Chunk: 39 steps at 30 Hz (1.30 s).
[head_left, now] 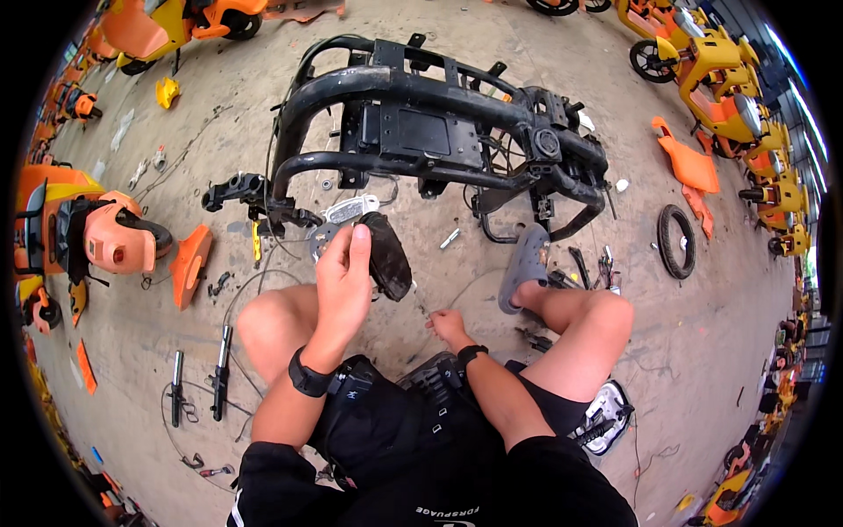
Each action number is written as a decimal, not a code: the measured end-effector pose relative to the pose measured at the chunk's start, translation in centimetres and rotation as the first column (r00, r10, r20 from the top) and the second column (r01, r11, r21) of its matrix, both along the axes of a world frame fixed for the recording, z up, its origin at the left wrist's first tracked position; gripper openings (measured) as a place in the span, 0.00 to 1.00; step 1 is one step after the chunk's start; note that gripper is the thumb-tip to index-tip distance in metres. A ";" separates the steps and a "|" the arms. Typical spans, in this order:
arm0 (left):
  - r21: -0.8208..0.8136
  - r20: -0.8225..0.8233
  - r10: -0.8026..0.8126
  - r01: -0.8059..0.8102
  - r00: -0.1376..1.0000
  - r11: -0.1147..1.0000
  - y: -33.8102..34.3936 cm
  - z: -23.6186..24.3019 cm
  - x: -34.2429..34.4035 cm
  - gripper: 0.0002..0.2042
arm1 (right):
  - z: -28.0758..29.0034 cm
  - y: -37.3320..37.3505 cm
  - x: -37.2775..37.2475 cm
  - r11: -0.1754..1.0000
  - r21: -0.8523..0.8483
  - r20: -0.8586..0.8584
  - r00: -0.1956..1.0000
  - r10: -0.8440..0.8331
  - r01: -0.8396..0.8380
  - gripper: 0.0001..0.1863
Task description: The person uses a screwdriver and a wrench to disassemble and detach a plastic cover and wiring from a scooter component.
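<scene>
My left hand is raised between my knees, closed on a dark, glossy, elongated oval part. The thumb lies along its near edge; the other fingers are mostly hidden. Lower and to the right, my right hand is closed in a loose pinch near the floor. What its fingertips hold is too small to make out. Ahead of both hands a black scooter frame lies on the concrete. A white, grille-like part rests on the floor just beyond my left hand.
Two fork legs and loose cables lie left of me. A tyre and an orange panel lie to the right. Several hand tools are beside my right foot. Yellow and orange scooters stand around the edges.
</scene>
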<state>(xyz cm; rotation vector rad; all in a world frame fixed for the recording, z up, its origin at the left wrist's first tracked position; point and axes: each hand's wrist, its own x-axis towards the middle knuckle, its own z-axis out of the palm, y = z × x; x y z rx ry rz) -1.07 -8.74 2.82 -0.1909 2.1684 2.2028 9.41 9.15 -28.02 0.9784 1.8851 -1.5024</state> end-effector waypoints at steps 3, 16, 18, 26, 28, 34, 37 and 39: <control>0.030 0.052 -0.002 0.000 0.999 1.000 -0.3 -0.3 -0.3 0.18 | 1.9 0.5 -0.9 0.998 -0.041 -0.046 0.998 0.038 -0.040 0.14; 0.513 0.199 0.049 -0.147 0.979 0.846 -0.6 1.1 -1.0 0.20 | 25.4 6.6 -2.3 0.956 -0.200 -0.356 0.925 0.134 -0.216 0.12; 0.510 0.229 0.060 -0.172 0.972 0.843 -0.6 1.0 -0.9 0.20 | 27.5 7.4 -1.3 0.952 -0.219 -0.406 0.907 0.112 -0.215 0.12; 0.584 0.233 -0.042 -0.105 0.972 0.805 0.6 0.5 -0.8 0.20 | 31.3 7.2 -0.1 0.877 -0.444 -0.508 0.858 -0.080 -0.181 0.10; 0.610 0.248 -0.088 -0.085 0.965 0.788 0.9 1.0 -0.7 0.20 | 31.8 6.6 -0.3 0.834 -0.517 -0.506 0.854 -0.116 -0.193 0.09; 0.640 0.291 -0.111 -0.107 0.950 0.761 1.2 1.4 -0.8 0.25 | 31.4 6.4 0.1 0.852 -0.476 -0.473 0.880 -0.038 -0.219 0.09; 0.641 0.318 -0.119 -0.121 0.940 0.758 1.1 1.4 -0.9 0.28 | 31.4 6.5 0.0 0.859 -0.466 -0.470 0.882 -0.038 -0.211 0.08; 0.653 0.337 -0.126 -0.136 0.933 0.745 1.1 1.7 -0.8 0.28 | 31.5 6.7 0.0 0.865 -0.461 -0.467 0.883 -0.047 -0.198 0.08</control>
